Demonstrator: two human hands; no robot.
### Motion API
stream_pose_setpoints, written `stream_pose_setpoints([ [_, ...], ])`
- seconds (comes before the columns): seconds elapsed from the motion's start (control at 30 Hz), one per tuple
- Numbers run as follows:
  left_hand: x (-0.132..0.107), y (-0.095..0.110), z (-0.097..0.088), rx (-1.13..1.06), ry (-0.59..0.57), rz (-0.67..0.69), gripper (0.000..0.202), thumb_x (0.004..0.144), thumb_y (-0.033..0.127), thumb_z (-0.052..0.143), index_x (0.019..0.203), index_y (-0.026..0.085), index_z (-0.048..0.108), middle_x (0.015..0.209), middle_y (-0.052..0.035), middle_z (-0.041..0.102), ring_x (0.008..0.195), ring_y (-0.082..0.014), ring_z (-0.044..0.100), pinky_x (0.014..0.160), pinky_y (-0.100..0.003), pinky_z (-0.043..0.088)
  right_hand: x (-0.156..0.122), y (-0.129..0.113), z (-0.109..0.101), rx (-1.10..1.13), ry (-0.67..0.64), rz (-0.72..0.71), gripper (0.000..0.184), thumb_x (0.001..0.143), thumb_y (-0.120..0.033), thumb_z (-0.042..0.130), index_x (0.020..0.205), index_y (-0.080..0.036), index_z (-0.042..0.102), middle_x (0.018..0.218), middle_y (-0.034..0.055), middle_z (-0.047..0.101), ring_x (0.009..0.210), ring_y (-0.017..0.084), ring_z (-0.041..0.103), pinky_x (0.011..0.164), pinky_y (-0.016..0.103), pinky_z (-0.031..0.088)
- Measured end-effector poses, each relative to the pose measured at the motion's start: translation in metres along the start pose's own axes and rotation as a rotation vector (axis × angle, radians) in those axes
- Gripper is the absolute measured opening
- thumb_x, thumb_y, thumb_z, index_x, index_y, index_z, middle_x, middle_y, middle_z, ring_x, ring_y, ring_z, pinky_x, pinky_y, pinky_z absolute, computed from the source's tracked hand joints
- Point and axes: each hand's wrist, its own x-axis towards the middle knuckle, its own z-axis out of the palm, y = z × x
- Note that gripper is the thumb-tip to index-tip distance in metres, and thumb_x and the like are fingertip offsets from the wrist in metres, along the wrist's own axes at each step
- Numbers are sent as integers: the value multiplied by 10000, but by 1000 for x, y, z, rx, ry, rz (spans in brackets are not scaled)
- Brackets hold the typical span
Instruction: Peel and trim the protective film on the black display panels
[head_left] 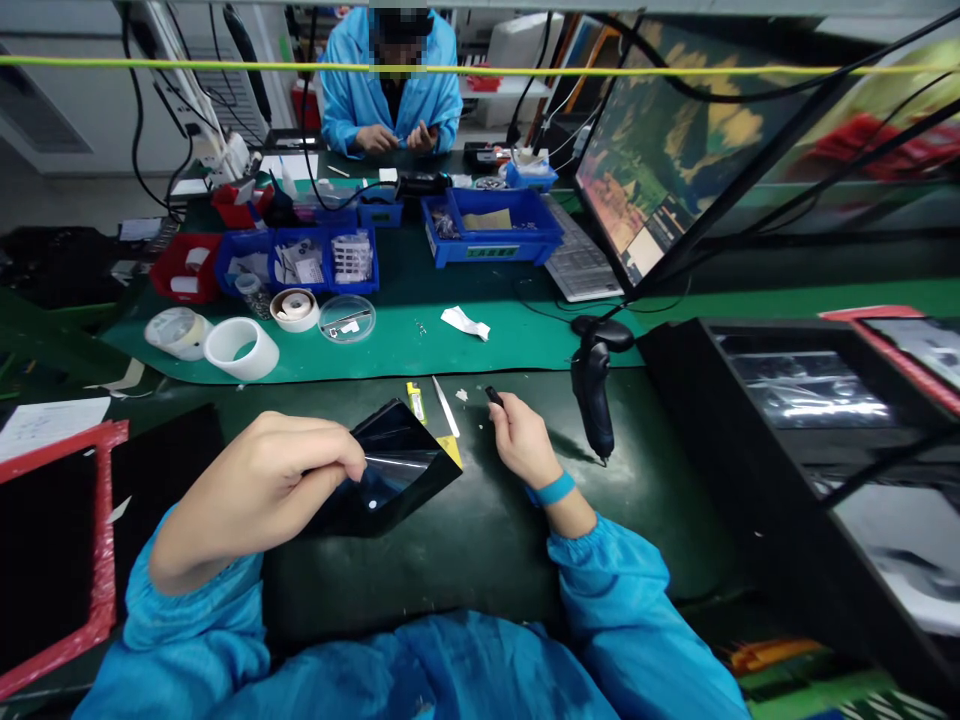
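Note:
My left hand is closed in a pinch on a clear glossy film at the face of a dark panel, which looks like a tablet screen and is tilted over the bench. Part of the panel is hidden behind that hand. My right hand, with a blue band at the wrist, closes around a small black stick-like object; its exact kind is unclear. Between the hands lie white-bladed tweezers, a yellow-green piece like a small lighter, and a yellow tab by the panel's edge.
A black electric screwdriver hangs right of my right hand. Tape rolls and blue bins stand on the green mat. Red-edged panels lie at left, a black case at right. Across the bench sits a co-worker.

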Motion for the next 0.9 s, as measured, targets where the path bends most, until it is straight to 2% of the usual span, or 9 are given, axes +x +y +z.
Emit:
stream_pose_setpoints([
  [0.13,2,0,0,-3,-4,-13,261,985,-6,542,907,204,674,800,50,683,694,-73,624,642,-196,412,-4,3,3,-1,24,-14,360,1085,-425,336,1134,-183,597,785,93,680,688,276,663,652,357,462],
  [0.3,2,-1,1,2,2,-6,260,984,-8,542,897,204,666,800,54,684,694,-66,628,644,-186,420,-6,2,4,6,63,-14,302,1092,-407,376,1098,-208,603,727,52,649,641,258,651,606,334,420],
  [0.5,0,-1,1,6,5,5,257,983,-6,543,903,203,670,811,52,693,700,-70,637,650,-190,427,-2,5,2,43,123,-21,329,1107,-416,352,1100,-208,606,746,47,650,645,245,651,609,333,446],
  [0.7,0,-1,0,4,-2,-8,262,982,-7,543,910,212,669,826,62,695,723,-65,644,669,-182,431,1,9,-3,50,164,-50,344,1101,-425,344,1056,-202,601,892,115,706,801,274,689,726,368,509],
  [0.9,1,-2,1,3,-3,2,255,980,-4,546,911,210,666,808,62,682,697,-65,625,650,-187,424,-2,9,-1,9,166,-15,288,1086,-392,381,1039,-203,593,763,79,662,667,266,648,638,354,435],
])
